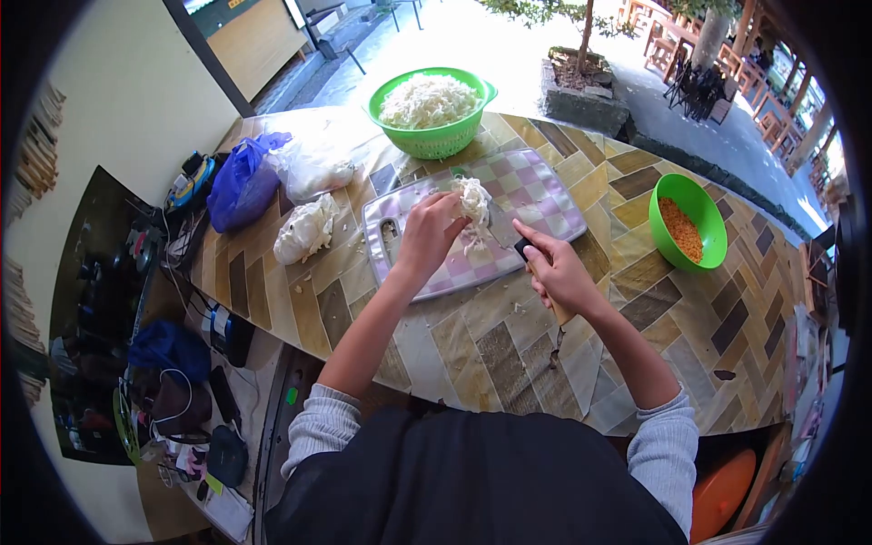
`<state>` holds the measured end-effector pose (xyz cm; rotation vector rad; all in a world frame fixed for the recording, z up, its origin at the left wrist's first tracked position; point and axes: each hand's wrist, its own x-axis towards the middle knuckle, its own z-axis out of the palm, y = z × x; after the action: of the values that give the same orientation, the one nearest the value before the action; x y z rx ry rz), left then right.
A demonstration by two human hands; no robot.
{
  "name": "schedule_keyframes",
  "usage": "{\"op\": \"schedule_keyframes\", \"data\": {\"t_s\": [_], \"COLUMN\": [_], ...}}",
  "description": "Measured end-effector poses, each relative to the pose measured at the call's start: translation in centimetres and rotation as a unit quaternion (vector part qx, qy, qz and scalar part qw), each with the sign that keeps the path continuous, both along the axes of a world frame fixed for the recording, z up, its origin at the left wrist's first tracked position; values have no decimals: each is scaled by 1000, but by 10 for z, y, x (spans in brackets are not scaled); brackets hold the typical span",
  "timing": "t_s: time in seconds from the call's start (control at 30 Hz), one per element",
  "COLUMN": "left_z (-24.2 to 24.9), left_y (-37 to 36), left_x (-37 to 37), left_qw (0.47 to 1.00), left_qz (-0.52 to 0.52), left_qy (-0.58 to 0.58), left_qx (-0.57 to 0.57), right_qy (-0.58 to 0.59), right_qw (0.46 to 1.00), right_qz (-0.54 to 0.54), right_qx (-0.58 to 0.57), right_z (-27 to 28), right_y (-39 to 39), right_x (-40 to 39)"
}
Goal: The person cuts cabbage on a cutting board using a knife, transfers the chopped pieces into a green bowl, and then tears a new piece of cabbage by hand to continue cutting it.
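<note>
My right hand point(560, 272) is closed around the wooden handle of a knife point(500, 227), whose blade points left over the cutting board. My left hand point(432, 229) is closed at the fingertips on a clump of white shreds point(471, 195), right beside the blade. Exactly what food the shreds are, I cannot make out. Under both lies a pink and white checked cutting board point(542, 198), with loose bits scattered on it. Behind the board stands a green colander point(434, 142) heaped with similar white shreds.
Left of the board lie a crumpled whitish plastic bag point(306, 229), a clear bag point(313, 170) and a blue bag point(240, 191). A green bowl point(713, 211) with orange crumbs stands to the right. The table point(509, 363) has a wood-patterned cover; a cluttered side surface is at lower left.
</note>
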<state>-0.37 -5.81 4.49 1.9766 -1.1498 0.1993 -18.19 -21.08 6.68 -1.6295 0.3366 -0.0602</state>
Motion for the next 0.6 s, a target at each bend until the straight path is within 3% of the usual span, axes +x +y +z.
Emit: {"op": "schedule_keyframes", "data": {"t_s": [0.4,0.6], "left_z": [-14,28], "left_y": [34,39], "left_x": [-4,21], "left_qw": [1000,1000], "left_qz": [18,11], "left_qy": [21,-5], "left_qx": [14,3], "right_qy": [30,7], "right_qw": [999,999], "right_qz": [22,29], "right_qx": [-36,-25], "right_z": [-11,27], "right_y": [27,28], "right_x": [3,23]}}
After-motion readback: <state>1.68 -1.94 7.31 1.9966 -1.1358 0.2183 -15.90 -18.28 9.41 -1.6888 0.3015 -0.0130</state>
